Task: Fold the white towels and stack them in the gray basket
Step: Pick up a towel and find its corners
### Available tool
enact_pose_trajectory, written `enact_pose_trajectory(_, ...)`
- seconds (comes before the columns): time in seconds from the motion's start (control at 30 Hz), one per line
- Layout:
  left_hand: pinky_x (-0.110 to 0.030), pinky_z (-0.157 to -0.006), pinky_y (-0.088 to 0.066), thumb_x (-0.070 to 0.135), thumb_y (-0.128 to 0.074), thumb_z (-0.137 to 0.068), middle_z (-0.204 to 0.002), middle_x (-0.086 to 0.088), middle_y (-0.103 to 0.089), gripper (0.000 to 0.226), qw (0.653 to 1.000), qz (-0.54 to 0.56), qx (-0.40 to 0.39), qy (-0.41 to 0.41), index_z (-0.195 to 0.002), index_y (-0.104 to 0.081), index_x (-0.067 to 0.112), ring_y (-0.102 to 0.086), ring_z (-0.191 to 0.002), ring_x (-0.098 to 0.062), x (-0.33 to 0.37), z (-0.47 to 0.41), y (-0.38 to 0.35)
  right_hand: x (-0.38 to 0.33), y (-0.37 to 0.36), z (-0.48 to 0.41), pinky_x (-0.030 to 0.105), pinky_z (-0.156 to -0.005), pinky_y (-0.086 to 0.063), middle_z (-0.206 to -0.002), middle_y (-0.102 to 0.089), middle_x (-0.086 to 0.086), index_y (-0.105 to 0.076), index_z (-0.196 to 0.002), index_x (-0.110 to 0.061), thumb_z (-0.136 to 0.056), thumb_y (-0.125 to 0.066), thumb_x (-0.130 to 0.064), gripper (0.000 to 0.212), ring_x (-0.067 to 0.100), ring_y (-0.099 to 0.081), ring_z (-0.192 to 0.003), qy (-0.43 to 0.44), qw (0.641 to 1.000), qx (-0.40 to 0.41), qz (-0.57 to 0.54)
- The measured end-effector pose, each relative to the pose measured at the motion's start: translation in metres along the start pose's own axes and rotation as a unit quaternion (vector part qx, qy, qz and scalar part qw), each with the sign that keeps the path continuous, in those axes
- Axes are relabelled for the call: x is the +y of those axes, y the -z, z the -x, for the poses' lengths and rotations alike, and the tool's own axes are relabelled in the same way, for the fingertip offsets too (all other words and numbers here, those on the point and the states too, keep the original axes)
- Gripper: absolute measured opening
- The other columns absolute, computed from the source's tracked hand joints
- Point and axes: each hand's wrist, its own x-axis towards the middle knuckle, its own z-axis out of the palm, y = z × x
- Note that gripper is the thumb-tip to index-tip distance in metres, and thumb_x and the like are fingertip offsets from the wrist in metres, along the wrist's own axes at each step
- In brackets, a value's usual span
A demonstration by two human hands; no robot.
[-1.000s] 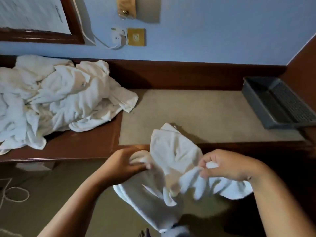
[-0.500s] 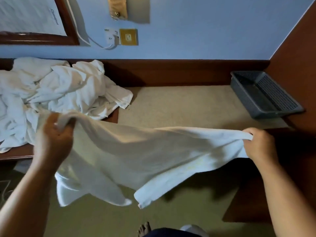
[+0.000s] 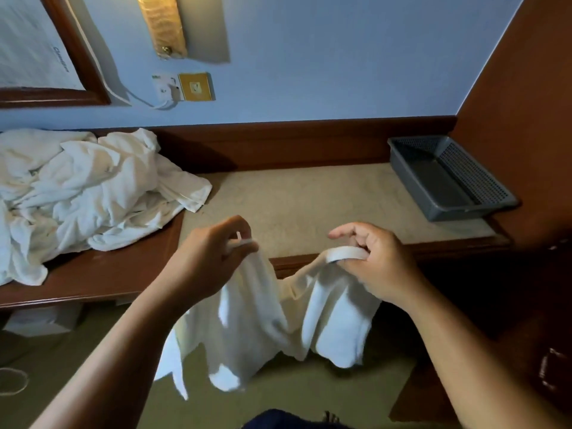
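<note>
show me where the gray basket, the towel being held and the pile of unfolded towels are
gray basket [image 3: 436, 178]: head view, on the bare floor inside it.
held towel [image 3: 257, 308]: head view, on the hanging cloth's left half.
towel pile [image 3: 86, 193]: head view, on the middle of the heap.

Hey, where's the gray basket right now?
In the head view the gray basket sits at the far right end of the beige counter, against the brown side panel, beyond the right hand gripping the white towel.
</note>
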Motion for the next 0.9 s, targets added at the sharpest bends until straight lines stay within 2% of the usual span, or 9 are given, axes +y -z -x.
enact_pose_trajectory(0.17,-0.024,-0.052,-0.044,0.036,-0.074,-0.090,-0.071,0.010,-0.063,0.010,0.996,0.065,-0.017,-0.067,-0.092,-0.064,0.033,-0.061,-0.063,-0.011,0.064,-0.016,-0.028,0.013,0.009,-0.004,0.021,-0.070,-0.052,-0.081,-0.063,-0.019,-0.043,-0.142,-0.051,-0.082,-0.082,-0.029,0.075,0.000,-0.063,-0.075,0.034,0.979,-0.199,-0.011)
enact_pose_trajectory(0.27,-0.014,-0.054,-0.040,0.034,-0.077,-0.088,-0.071,0.014,-0.061,0.012,0.993,0.064,0.006,-0.094,-0.091,-0.067,0.029,-0.060,-0.065,-0.007,0.084,-0.022,-0.050,0.022,0.011,-0.008,0.019,-0.068,-0.042,-0.078,-0.061,-0.030,-0.064,-0.100,-0.046,-0.089,-0.072,-0.046,0.013,-0.006,-0.058,-0.074,0.088,0.976,-0.194,0.037)
enact_pose_trajectory(0.3,-0.012,-0.054,-0.038,0.034,-0.078,-0.086,-0.070,0.015,-0.060,0.013,0.994,0.064,0.021,-0.086,-0.089,-0.066,0.029,-0.059,-0.064,-0.005,0.083,-0.021,-0.055,0.026,0.014,-0.009,0.024,-0.065,-0.041,-0.074,-0.062,-0.023,-0.065,-0.085,-0.038,-0.091,-0.067,-0.045,0.010,-0.002,-0.058,-0.070,0.101,0.982,-0.151,0.046)
enact_pose_trajectory(0.43,-0.016,-0.055,-0.037,0.034,-0.082,-0.082,-0.067,0.010,-0.059,0.021,0.997,0.078,0.025,0.000,-0.076,-0.063,0.030,-0.054,-0.062,-0.002,0.056,-0.011,-0.093,0.035,0.048,-0.007,0.022,-0.055,-0.040,-0.070,-0.064,-0.005,-0.071,-0.088,-0.018,-0.096,-0.066,-0.019,0.009,0.006,-0.057,-0.060,0.144,0.988,-0.063,0.008)
enact_pose_trajectory(0.5,-0.015,-0.054,-0.038,0.038,-0.080,-0.085,-0.068,0.012,-0.064,0.018,0.993,0.100,-0.014,0.067,-0.073,-0.068,0.032,-0.053,-0.059,0.005,0.036,-0.004,-0.122,0.034,0.069,-0.006,0.018,-0.052,-0.035,-0.066,-0.062,-0.005,-0.072,-0.090,-0.018,-0.095,-0.067,-0.028,0.012,0.003,-0.052,-0.055,0.148,0.988,-0.039,-0.015)
enact_pose_trajectory(0.6,-0.018,-0.056,-0.043,0.046,-0.074,-0.085,-0.066,0.027,-0.065,0.015,0.981,0.095,-0.027,0.169,-0.071,-0.068,0.046,-0.058,-0.060,0.010,-0.007,0.015,-0.158,0.038,0.092,-0.005,0.030,-0.060,-0.047,-0.074,-0.070,-0.001,-0.072,-0.093,-0.027,-0.087,-0.064,-0.044,0.020,0.016,-0.064,-0.065,0.100,0.991,0.023,-0.084)
enact_pose_trajectory(0.73,-0.033,-0.066,-0.048,0.034,-0.066,-0.083,-0.074,0.013,-0.071,0.012,0.941,0.065,0.052,0.327,-0.074,-0.066,0.042,-0.071,-0.082,-0.019,-0.066,0.057,-0.165,0.068,0.129,-0.005,0.052,-0.068,-0.056,-0.079,-0.071,0.014,-0.070,-0.091,-0.025,-0.078,-0.063,-0.054,0.032,0.040,-0.067,-0.077,0.024,0.991,0.103,-0.085)
enact_pose_trajectory(0.83,-0.035,-0.065,-0.043,0.015,-0.071,-0.087,-0.077,0.004,-0.069,0.024,0.904,0.056,0.123,0.405,-0.073,-0.065,0.033,-0.067,-0.086,-0.033,-0.065,0.066,-0.140,0.092,0.148,0.000,0.046,-0.062,-0.052,-0.072,-0.069,0.012,-0.071,-0.087,-0.024,-0.081,-0.068,-0.054,0.030,0.032,-0.066,-0.068,-0.030,0.999,0.017,0.040)
enact_pose_trajectory(0.9,-0.035,-0.065,-0.041,0.012,-0.071,-0.089,-0.079,0.004,-0.067,0.027,0.916,0.048,0.148,0.370,-0.078,-0.064,0.036,-0.066,-0.086,-0.031,-0.051,0.049,-0.119,0.099,0.142,0.005,0.039,-0.062,-0.048,-0.069,-0.068,0.006,-0.071,-0.081,-0.020,-0.084,-0.075,-0.045,0.025,0.018,-0.063,-0.063,-0.069,0.981,-0.117,0.136)
